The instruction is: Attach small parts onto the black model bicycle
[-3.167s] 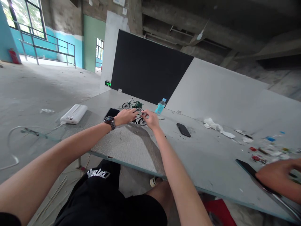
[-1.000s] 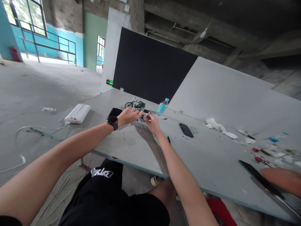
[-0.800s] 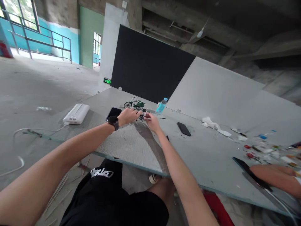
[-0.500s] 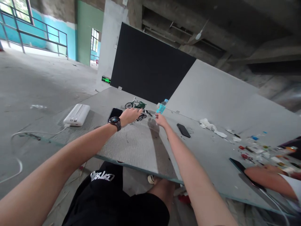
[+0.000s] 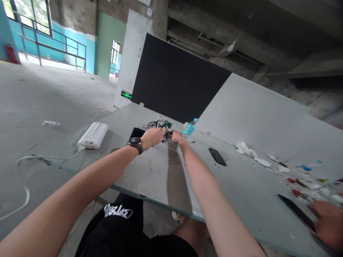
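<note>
My left hand (image 5: 154, 136), with a dark watch (image 5: 136, 142) on its wrist, is closed on the left side of a small black model bicycle (image 5: 167, 136). My right hand (image 5: 177, 136) has its fingers bent around the right side of the same model, close to the left hand. Parts of the model, a wheel among them, show between the hands; the rest is covered by fingers. Just behind stands a green model bicycle (image 5: 166, 124). A black phone (image 5: 137, 133) lies left of my left hand, partly hidden by it.
Behind my right hand is a bottle with blue label (image 5: 190, 128). Another phone (image 5: 217, 156) lies to the right. A white power bank (image 5: 93, 135) with a cable sits left. Crumpled tissue (image 5: 249, 152), loose small parts and a co-worker's blurred hand (image 5: 328, 217) are at right.
My right hand has moved in to the left and now touches the black model bicycle, beside my left hand. The view has shifted slightly. The co-worker's arm has moved.
</note>
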A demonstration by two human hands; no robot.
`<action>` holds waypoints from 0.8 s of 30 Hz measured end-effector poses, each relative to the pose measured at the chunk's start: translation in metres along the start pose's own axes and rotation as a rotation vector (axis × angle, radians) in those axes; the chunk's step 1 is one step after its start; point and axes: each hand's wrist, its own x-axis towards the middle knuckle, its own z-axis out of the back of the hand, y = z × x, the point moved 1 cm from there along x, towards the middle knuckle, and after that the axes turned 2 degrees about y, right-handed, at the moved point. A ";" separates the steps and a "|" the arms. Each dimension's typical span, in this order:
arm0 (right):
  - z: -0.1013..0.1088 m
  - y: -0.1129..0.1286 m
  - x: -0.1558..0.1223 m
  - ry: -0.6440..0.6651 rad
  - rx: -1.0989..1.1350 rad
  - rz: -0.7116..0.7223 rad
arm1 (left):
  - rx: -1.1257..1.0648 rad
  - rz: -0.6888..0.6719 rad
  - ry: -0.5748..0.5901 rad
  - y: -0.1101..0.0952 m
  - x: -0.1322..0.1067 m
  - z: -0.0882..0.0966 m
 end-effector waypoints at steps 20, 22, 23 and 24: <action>0.018 -0.005 -0.018 0.026 -0.171 0.035 | -0.063 -0.058 0.227 0.034 -0.008 0.021; 0.020 -0.004 -0.024 0.023 -0.165 0.068 | -0.090 -0.058 0.249 0.039 -0.006 0.018; 0.021 -0.003 -0.028 0.022 -0.158 0.083 | -0.110 -0.063 0.259 0.042 -0.005 0.016; 0.021 -0.003 -0.031 0.019 -0.150 0.095 | -0.133 -0.072 0.267 0.045 -0.004 0.014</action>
